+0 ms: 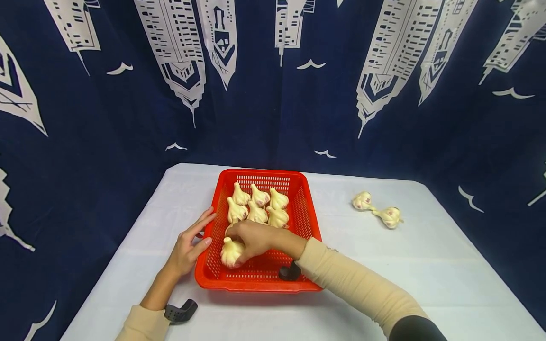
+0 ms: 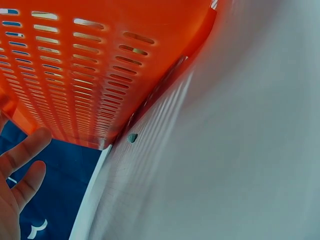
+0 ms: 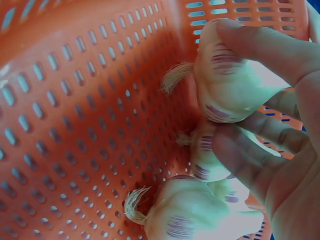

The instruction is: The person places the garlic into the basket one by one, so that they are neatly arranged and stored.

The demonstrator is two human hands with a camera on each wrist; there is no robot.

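Inside the red plastic basket (image 1: 260,285), my right hand (image 1: 256,238) holds a garlic bulb (image 1: 231,252) between thumb and fingers, near the front left corner. The right wrist view shows the thumb on one side of that bulb (image 3: 227,82) and fingers around the other, close beside another bulb (image 3: 205,155). Several garlic bulbs (image 1: 257,213) stand in rows toward the basket's back left, partly covered by the right hand. My left hand (image 1: 184,250) touches the basket's left rim, fingers spread and fairly straight; its fingers (image 2: 27,152) show beside the slotted wall in the left wrist view.
Two more garlic bulbs, one farther back (image 1: 362,201) and one nearer (image 1: 389,217), lie on the white tabletop (image 1: 409,270) right of the basket. A dark blue curtain (image 1: 273,113) with white building prints hangs behind the table.
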